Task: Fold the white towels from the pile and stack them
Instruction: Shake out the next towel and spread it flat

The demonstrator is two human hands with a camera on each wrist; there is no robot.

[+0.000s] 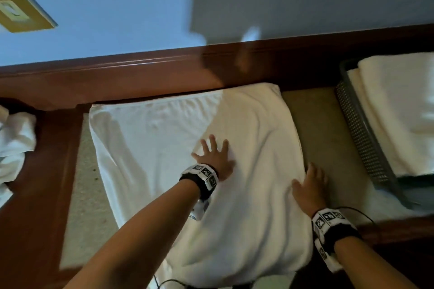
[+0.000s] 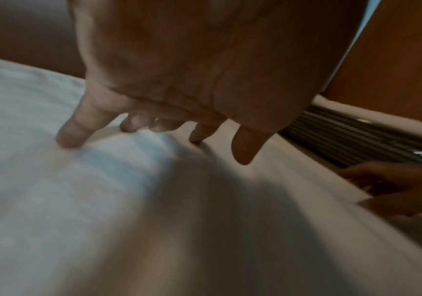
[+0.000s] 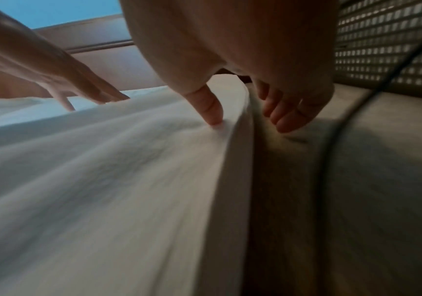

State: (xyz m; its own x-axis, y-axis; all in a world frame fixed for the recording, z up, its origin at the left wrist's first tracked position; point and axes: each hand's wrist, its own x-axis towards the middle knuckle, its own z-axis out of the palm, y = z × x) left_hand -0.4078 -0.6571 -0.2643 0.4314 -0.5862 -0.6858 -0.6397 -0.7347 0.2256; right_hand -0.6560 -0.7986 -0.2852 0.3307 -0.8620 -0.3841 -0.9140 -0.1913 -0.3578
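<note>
My left hand (image 1: 215,159) lies flat w/ fingers spread, palm down on the white towel (image 1: 164,148) near frame centre; no grasp, just pressing, I reckon to pin the layers & smooth creases. In the left wrist view its fingertips (image 2: 68,138) dent the cloth. My right hand (image 1: 310,185) sits at the towel's right edge, lower right of centre: in the right wrist view the thumb (image 3: 212,112) rests on top & the other fingers hang loosely curled beside the edge; no real pinch seen, so I call it open, prob squaring the fold line.

Towel looks folded at least once, lying between both arms. At far left a crumpled white pile (image 1: 14,148), still to do. At right a dark mesh basket (image 1: 361,138) holds folded towels (image 1: 399,112), i.e. the stack.

Surface: pale mat inside a reddish-brown wood frame (image 1: 117,77). Upper frame: blue-lit wall (image 1: 105,7), shadowed on the right; a yellowish plate (image 1: 21,9) upper left
</note>
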